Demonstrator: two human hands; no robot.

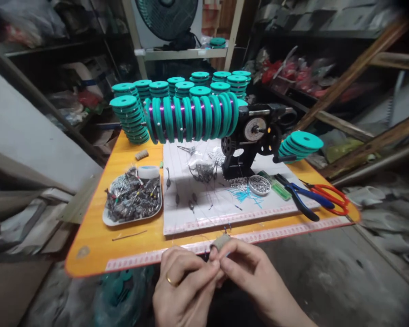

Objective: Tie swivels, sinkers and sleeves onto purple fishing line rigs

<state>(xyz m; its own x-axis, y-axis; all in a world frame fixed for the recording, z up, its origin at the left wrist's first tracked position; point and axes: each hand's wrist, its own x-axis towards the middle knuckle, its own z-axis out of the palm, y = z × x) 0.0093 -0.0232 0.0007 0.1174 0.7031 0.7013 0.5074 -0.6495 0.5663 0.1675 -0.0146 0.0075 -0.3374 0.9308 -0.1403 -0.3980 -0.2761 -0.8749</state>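
My left hand [186, 284], with a ring on one finger, is closed in a pinch at the table's near edge. My right hand [255, 274] meets it there, thumb and index finger also pressed together. Whatever lies between the fingertips is too small to make out. A short grey-brown tube [221, 241] sits at the touching fingers; whether it is gripped or worn on a finger I cannot tell. Just beyond, a white board [201, 218] carries dark fishing sinkers [192, 205] on thin lines. Teal spools [191, 118] wound with purple line hang in a row above it.
A tray [132, 221] of sinkers and wire pieces stands left, near another brown tube [142, 155]. At right are a black winding machine [240, 159], a dish of small metal parts [259, 185], blue-handled pliers [303, 195] and red scissors [337, 200]. Stacked teal spools [126, 118] line the back.
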